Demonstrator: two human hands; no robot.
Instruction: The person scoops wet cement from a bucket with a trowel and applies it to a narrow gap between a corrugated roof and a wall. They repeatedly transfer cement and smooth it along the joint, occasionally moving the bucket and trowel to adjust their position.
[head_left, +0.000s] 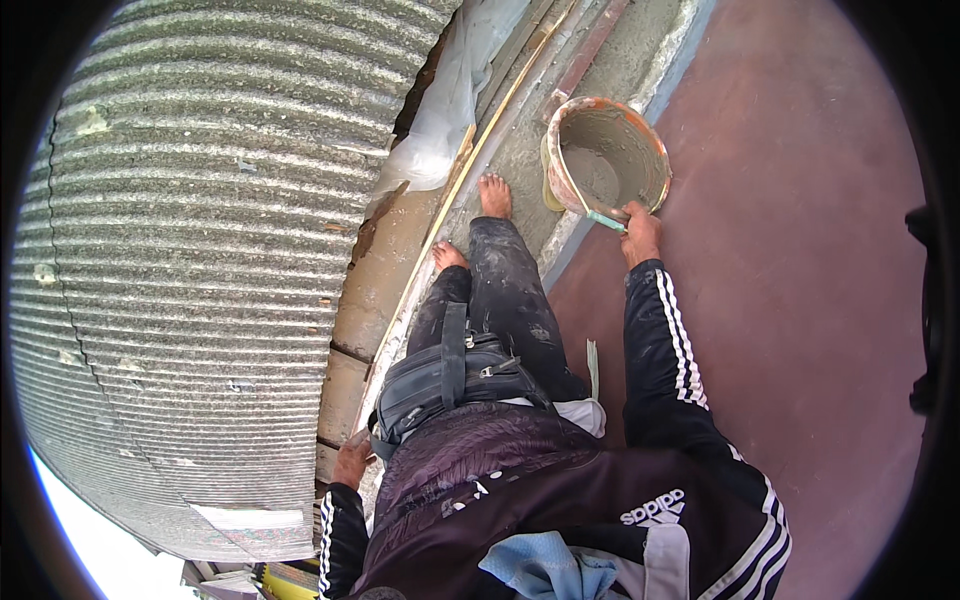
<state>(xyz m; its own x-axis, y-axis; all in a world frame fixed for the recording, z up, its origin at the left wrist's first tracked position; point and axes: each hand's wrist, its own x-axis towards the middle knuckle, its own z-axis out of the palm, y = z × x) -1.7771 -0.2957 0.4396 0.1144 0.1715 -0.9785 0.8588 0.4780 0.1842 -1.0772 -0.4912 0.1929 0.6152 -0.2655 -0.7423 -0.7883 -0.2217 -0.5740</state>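
Observation:
My right hand (640, 232) grips a round bucket (612, 165) by the rim and pale green handle at its near side. The bucket has an orange rim and grey wet residue inside; something yellowish shows at its left side. My left hand (354, 456) hangs low beside the black waist bag (425, 390), close to the ledge, with its fingers loosely bent and apart; I see nothing in it. My bare feet (494, 195) are on a narrow, rough concrete ledge (540, 240).
Weathered corrugated roofing (200, 250) fills the left side. Beside the ledge lie a long wooden strip (492, 127), translucent plastic sheeting (445, 110) and brownish boards (355, 310). A reddish-brown surface (790, 260) lies to the right.

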